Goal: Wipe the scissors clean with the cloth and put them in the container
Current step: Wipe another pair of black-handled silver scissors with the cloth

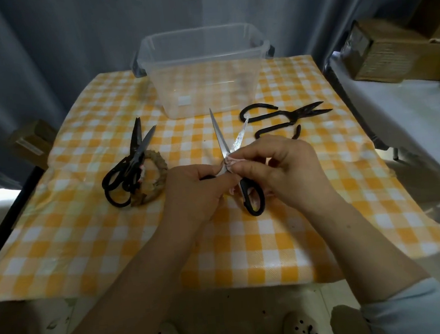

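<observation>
While the left hand (199, 187) holds the scissors (220, 137) over the middle of the surface (220, 246), nearer its front edge than its back, its grip is clamped on one black handle. That handle is mostly hidden inside the curled fingers. The other handle loop hangs free below the right hand (280, 172). The blades are spread in a narrow V and point away from the person, probably so that each inner face can be reached.

The right hand's grip is pinched together on a small pink cloth (230, 162), which is bunched around the blades just above the pivot. From there the cloth could be drawn along the steel toward the tips, so the wiping looks to be under way, not finished.

Farther out, toward the left edge, a black pair (134, 157) lies flat with its blades slightly open. Its handles rest on a tan ring (158, 171) that seems to be wound cord. It may be more than one pair; I cannot tell. Toward the right edge lie dark shears (288, 116) with large open loop handles, tips pointing right.

At the far edge, centred, stands a clear container (200, 60) with dark side latches and no lid. It appears to hold nothing and sits straight ahead of the hands, ready to receive the scissors.
</observation>
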Available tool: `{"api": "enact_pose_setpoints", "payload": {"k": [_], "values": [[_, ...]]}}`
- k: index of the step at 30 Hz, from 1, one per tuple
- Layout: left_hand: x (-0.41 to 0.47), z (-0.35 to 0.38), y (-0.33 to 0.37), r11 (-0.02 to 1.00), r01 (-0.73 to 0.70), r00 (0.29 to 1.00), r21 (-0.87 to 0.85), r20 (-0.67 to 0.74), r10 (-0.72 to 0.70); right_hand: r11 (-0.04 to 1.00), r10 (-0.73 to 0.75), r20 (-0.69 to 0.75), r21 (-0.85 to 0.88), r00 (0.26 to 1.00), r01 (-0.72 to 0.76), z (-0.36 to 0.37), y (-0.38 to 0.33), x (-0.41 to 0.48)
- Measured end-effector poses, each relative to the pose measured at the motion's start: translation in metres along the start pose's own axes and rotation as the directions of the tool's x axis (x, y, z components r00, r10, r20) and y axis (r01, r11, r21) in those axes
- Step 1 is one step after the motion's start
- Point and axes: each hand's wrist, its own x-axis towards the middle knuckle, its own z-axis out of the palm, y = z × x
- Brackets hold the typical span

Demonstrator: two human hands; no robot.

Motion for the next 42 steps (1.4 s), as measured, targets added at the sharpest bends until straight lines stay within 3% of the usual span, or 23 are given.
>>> {"api": "enact_pose_setpoints", "payload": {"k": [4, 9, 19, 23, 31, 35, 42], "values": [[-0.001, 0.004, -0.006, 0.992, -0.102, 0.995, 0.073, -0.017, 0.103, 0.996, 0.019, -0.040, -0.084, 0.999, -0.023, 0.007, -0.001, -0.002], [-0.003, 0.007, -0.010, 0.978, -0.163, 0.986, 0.129, -0.011, 0.166, 0.994, 0.083, -0.112, -0.062, 0.990, -0.090, 0.011, -0.005, -0.002], [0.001, 0.000, -0.007, 0.997, -0.062, 0.997, 0.042, -0.046, 0.064, 0.998, 0.068, -0.023, -0.013, 0.997, -0.068, 0.008, 0.003, -0.003], [0.001, 0.002, -0.008, 0.999, -0.039, 0.998, 0.017, -0.041, 0.040, 0.998, 0.064, -0.082, 0.011, 0.995, -0.063, 0.011, 0.002, -0.003], [-0.001, 0.004, -0.007, 0.998, -0.063, 0.997, -0.005, -0.045, 0.062, 0.992, -0.078, -0.130, -0.113, 0.988, 0.063, 0.014, 0.000, -0.002], [-0.002, 0.000, -0.005, 0.997, -0.075, 0.996, -0.027, -0.051, 0.073, 0.995, -0.071, -0.066, -0.074, 0.995, 0.066, 0.013, -0.001, -0.002], [-0.006, 0.009, -0.010, 0.984, -0.167, 0.986, 0.069, -0.018, 0.168, 0.990, 0.006, -0.156, -0.140, 0.988, -0.028, 0.023, -0.007, -0.007]]}}
